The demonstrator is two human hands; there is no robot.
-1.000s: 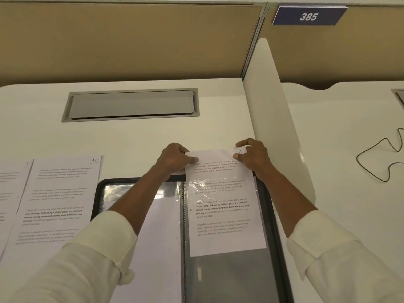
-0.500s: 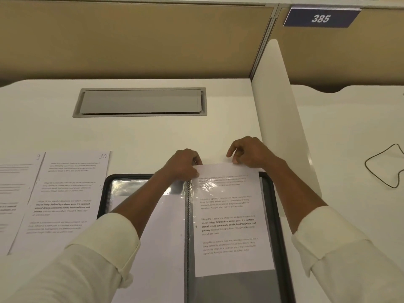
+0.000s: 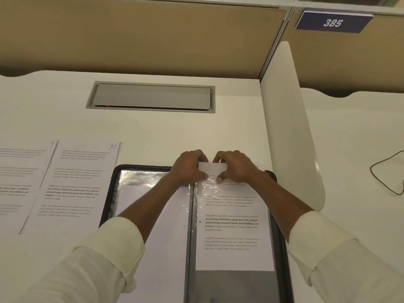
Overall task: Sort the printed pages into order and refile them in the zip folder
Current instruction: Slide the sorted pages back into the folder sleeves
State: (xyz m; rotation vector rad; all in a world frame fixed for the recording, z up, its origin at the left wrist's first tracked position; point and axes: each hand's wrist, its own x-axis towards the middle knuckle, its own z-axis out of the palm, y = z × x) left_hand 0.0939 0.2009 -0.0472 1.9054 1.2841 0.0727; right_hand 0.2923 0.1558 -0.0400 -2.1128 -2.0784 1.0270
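The black zip folder (image 3: 110,194) lies open on the white desk, its clear sleeves shining. A printed page (image 3: 234,228) sits partly inside the right-hand sleeve, its top edge sticking out past the sleeve mouth. My left hand (image 3: 189,166) and my right hand (image 3: 235,166) meet at that top edge, each pinching the page between thumb and fingers. A blank-looking sheet (image 3: 166,237) fills the left sleeve, partly hidden by my left forearm. Two more printed pages lie left of the folder, one marked 10 (image 3: 74,186) and one marked 9 (image 3: 19,182).
A grey cable hatch (image 3: 150,97) is set into the desk beyond the folder. A white rounded divider (image 3: 290,127) stands right of the folder. Past it a black cable (image 3: 387,171) loops on the neighbouring desk. A tan partition with a sign reading 385 (image 3: 333,22) closes the back.
The page has slid down deeper into the right sleeve. Both hands have come together from its top corners to the middle of its top edge.
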